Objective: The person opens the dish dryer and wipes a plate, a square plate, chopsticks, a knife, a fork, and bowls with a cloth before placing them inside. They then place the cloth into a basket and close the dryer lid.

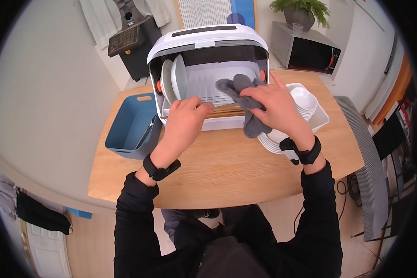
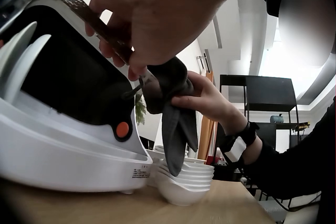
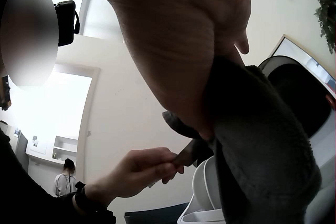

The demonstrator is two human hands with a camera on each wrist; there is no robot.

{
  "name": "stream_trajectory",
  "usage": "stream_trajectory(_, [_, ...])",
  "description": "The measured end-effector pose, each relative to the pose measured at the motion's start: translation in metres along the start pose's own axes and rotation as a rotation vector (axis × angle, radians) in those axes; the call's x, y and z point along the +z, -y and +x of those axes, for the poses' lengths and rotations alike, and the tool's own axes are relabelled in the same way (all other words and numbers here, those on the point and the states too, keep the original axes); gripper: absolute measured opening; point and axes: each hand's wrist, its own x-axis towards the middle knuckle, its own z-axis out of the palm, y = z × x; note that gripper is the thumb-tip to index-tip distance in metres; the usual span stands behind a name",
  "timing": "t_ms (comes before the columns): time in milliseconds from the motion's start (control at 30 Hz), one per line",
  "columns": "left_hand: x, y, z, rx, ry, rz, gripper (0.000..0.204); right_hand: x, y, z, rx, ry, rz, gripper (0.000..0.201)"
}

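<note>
My left hand [image 1: 184, 123] pinches a metal utensil [image 2: 79, 6] with a hammered surface, in front of a white dish cabinet [image 1: 217, 124]. In the left wrist view, the utensil's other end reaches a dark grey cloth [image 2: 176, 129]. My right hand [image 1: 278, 107] grips this cloth, which hangs in folds beneath the fingers; whether it wraps the utensil's tip is hidden. Two white plates [image 1: 179, 78] stand upright at the left inside the cabinet. Long brown sticks [image 1: 224, 111] lie along its front edge.
A blue bin [image 1: 125, 123] holding a utensil stands left of the cabinet. To the right are stacked white bowls [image 1: 305, 101] in a white basket [image 1: 320, 118] and stacked plates [image 1: 268, 142]. Behind stand a microwave [image 1: 305, 51] and a potted plant [image 1: 299, 14].
</note>
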Motion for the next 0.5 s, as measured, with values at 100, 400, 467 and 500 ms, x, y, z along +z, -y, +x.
stream_trajectory(100, [0.007,0.014,0.003,-0.067,0.063,-0.107,0.009,-0.021,-0.018,-0.010,0.114,-0.049,-0.060,0.038])
stream_trajectory(400, [0.060,0.039,0.031,-0.016,0.338,-0.022,0.012,-0.044,-0.025,-0.026,0.208,-0.031,-0.053,0.037])
stream_trajectory(467, [0.068,0.040,0.034,-0.053,0.413,-0.019,0.012,-0.041,-0.025,-0.029,0.230,-0.008,-0.020,0.037])
stream_trajectory(500, [0.071,0.039,0.034,-0.080,0.467,-0.024,0.012,-0.039,-0.026,-0.031,0.240,0.000,-0.011,0.037])
